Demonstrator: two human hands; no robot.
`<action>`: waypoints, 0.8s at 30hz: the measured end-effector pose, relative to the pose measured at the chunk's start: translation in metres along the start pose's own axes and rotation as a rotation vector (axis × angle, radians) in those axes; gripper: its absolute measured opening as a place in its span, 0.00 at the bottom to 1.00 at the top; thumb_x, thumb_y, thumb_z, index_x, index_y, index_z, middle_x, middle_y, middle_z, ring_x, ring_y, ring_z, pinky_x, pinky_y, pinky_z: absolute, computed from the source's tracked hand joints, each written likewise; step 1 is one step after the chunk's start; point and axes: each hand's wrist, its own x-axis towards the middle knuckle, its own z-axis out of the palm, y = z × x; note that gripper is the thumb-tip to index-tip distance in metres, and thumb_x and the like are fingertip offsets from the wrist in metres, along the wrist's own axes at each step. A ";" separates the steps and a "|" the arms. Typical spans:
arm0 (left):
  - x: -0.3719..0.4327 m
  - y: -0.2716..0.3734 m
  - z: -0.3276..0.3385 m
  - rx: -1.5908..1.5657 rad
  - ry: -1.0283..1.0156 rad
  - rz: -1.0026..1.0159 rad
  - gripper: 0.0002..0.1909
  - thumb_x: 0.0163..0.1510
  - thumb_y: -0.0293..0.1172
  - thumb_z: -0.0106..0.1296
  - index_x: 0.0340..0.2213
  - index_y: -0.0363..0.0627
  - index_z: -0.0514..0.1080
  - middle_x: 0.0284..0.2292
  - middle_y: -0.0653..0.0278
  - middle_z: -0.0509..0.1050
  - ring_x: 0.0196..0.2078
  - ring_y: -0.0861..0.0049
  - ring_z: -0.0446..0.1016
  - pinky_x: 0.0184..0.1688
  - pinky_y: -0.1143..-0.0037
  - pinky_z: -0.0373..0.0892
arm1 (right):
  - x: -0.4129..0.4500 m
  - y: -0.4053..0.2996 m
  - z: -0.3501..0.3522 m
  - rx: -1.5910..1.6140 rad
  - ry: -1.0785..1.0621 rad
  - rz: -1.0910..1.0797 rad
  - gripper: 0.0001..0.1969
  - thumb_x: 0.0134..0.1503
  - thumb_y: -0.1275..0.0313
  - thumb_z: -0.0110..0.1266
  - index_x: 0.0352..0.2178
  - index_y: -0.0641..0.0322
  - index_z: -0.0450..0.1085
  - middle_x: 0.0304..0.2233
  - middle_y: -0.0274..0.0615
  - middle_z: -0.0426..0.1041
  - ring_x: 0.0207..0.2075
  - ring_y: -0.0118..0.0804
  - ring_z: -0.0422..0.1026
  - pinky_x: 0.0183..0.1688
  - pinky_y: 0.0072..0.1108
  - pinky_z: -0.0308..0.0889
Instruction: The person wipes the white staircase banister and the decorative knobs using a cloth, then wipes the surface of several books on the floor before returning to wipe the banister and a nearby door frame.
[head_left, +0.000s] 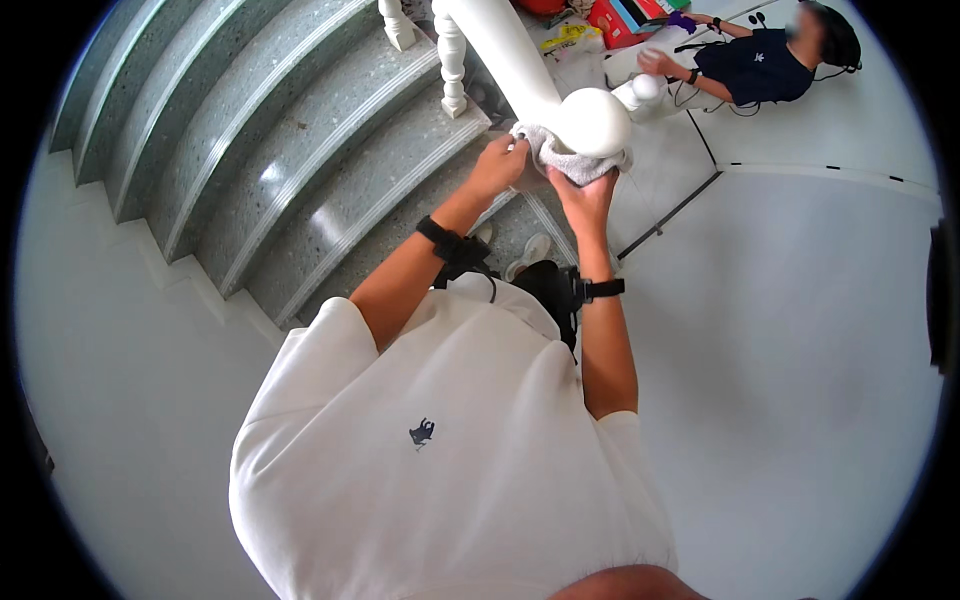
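A light grey cloth (574, 163) is wrapped around the near side of the white newel post, just below its round ball cap (596, 122). My left hand (499, 163) pinches one end of the cloth, left of the post. With the fingers partly hidden behind the fabric, my right hand (585, 196) holds the cloth's other part against the post under the ball. A thick white handrail (506, 60) runs from the ball up towards the top of the view.
Grey speckled stone stairs (330, 142) curve at the left, with white balusters (451, 67) beside them. Another person (757, 64) in a dark shirt is at the upper right, near a second white ball cap (645, 87). Red boxes (615, 26) and a plastic bag (574, 41) lie beyond the rail.
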 end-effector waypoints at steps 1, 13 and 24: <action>0.001 -0.005 0.001 0.128 -0.028 0.052 0.20 0.60 0.40 0.38 0.40 0.35 0.70 0.29 0.65 0.72 0.31 0.80 0.69 0.32 0.77 0.65 | 0.004 0.003 0.001 -0.025 -0.049 -0.024 0.36 0.38 0.66 0.68 0.48 0.69 0.62 0.46 0.56 0.65 0.49 0.54 0.63 0.53 0.39 0.58; 0.019 0.014 -0.007 0.026 -0.615 -0.343 0.29 0.60 0.48 0.30 0.52 0.39 0.64 0.45 0.53 0.73 0.46 0.63 0.73 0.49 0.63 0.70 | 0.006 -0.013 -0.002 0.103 -0.032 0.425 0.37 0.41 0.72 0.70 0.51 0.73 0.58 0.47 0.49 0.68 0.48 0.37 0.69 0.51 0.24 0.64; -0.022 0.047 -0.023 0.057 -0.433 0.037 0.35 0.54 0.57 0.48 0.47 0.32 0.64 0.43 0.56 0.67 0.44 0.71 0.68 0.45 0.74 0.66 | 0.010 -0.020 -0.015 -0.011 -0.012 0.150 0.35 0.42 0.66 0.68 0.48 0.72 0.62 0.45 0.52 0.71 0.46 0.46 0.71 0.47 0.29 0.66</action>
